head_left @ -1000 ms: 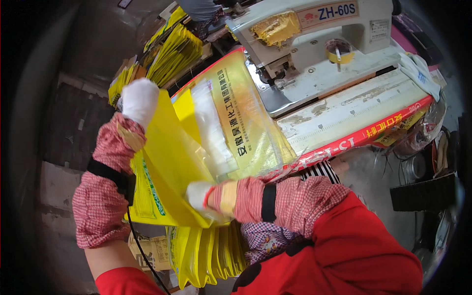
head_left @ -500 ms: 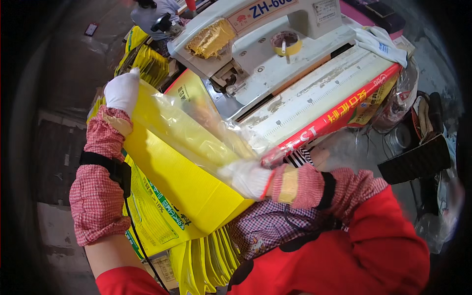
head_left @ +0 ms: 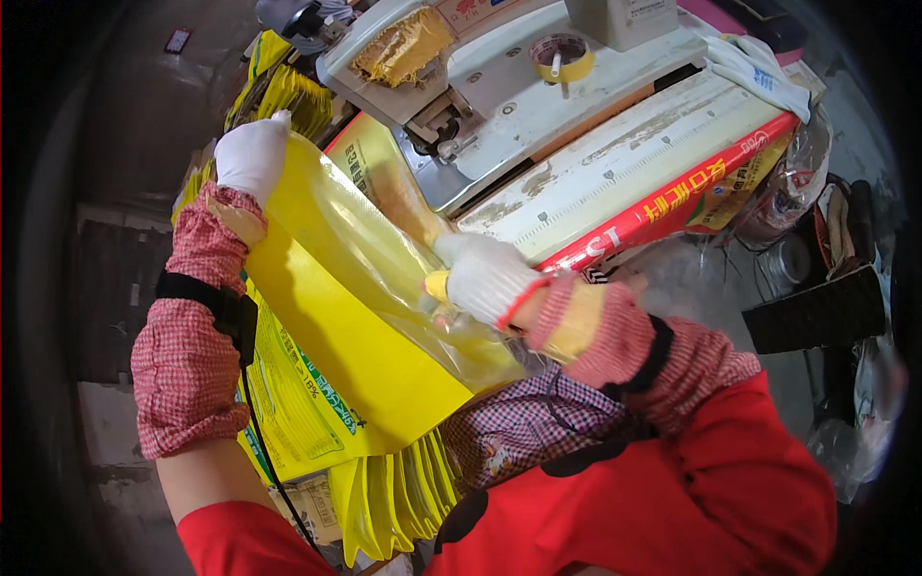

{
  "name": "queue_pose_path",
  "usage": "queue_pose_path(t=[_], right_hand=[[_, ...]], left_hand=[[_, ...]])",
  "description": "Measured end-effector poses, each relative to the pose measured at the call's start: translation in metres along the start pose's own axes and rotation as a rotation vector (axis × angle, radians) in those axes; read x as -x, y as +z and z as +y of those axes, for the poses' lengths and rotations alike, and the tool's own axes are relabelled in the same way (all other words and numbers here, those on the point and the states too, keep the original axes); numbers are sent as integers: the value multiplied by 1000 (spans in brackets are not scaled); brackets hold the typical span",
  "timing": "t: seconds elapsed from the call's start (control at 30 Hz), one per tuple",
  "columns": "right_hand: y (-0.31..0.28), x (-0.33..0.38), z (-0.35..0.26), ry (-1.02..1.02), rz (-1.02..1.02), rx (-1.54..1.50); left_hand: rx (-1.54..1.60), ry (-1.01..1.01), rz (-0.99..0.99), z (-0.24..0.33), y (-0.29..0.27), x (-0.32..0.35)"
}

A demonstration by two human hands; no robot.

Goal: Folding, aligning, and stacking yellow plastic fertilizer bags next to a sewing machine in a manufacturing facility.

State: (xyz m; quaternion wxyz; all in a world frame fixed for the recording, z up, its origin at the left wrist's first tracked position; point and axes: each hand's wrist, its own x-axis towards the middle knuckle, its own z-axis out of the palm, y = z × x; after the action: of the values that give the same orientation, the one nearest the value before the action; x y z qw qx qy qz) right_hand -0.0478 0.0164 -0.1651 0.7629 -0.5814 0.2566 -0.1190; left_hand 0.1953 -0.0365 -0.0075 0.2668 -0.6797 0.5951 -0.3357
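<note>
Across the upper right, a pale surface (head_left: 586,202) with ruler marks and a red printed strip (head_left: 663,209) along its near edge, carrying a large grey-white sewing machine (head_left: 523,91). Left of centre, slanting down from beside the machine toward the lower middle, a yellow sack (head_left: 317,307), with a clear plastic liner (head_left: 370,226) along its right side. Just below, a fanned stack of yellow sacks (head_left: 399,504); beyond, at upper left, more yellow bundles (head_left: 303,101). At the sack's upper left corner, a white-gloved left hand (head_left: 252,158), closed tightly on it. Near the middle, at the liner's right edge, a white-gloved right hand (head_left: 488,274), slightly blurred, fingers curled, with a yellow wrap (head_left: 437,285) on one finger; cannot tell whether gripping the film. Toward the surface's far right end, a loose white glove (head_left: 759,77). On the machine's front, a ragged yellow pad (head_left: 403,48); farther right, a smaller roll of yellow tape (head_left: 573,72).
</note>
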Motion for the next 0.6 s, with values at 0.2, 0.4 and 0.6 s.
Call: queue_pose_path(t=[0.2, 0.4, 0.6], right_hand=[[-3, -35, 6, -118, 21, 877], [21, -40, -17, -365, 9, 780], [42, -8, -14, -329, 120, 184]], left_hand=[[130, 29, -41, -15, -6, -3], [313, -123, -521, -68, 20, -33], [297, -185, 41, 80, 74, -5]])
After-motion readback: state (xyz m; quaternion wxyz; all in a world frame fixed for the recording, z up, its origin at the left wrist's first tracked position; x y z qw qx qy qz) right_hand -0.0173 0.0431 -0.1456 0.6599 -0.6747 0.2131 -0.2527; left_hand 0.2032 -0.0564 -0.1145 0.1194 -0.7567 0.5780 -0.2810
